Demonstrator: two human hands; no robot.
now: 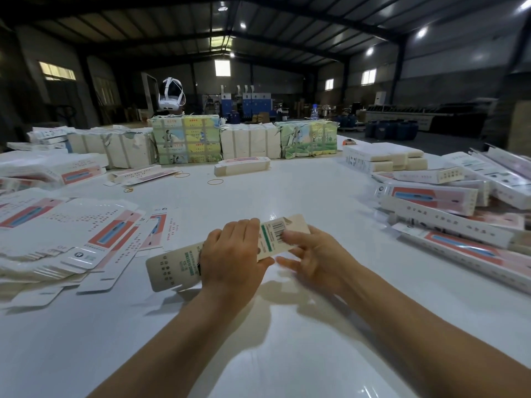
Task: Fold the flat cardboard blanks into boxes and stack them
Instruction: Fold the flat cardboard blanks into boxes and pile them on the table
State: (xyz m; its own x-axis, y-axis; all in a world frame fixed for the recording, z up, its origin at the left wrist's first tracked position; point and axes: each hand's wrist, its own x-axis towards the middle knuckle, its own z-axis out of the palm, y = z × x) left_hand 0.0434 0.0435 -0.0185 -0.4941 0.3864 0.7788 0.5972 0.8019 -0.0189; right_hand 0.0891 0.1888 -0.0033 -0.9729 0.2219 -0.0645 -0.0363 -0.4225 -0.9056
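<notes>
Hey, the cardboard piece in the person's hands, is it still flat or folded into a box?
Cannot tell for sure. The cardboard piece looks mostly flat, but the left hand covers its middle.

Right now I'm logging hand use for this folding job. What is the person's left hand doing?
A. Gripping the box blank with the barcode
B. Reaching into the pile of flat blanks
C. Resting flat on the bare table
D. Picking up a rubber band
A: the left hand is wrapped over the middle of the box blank, while the right hand touches its barcode end.
</notes>
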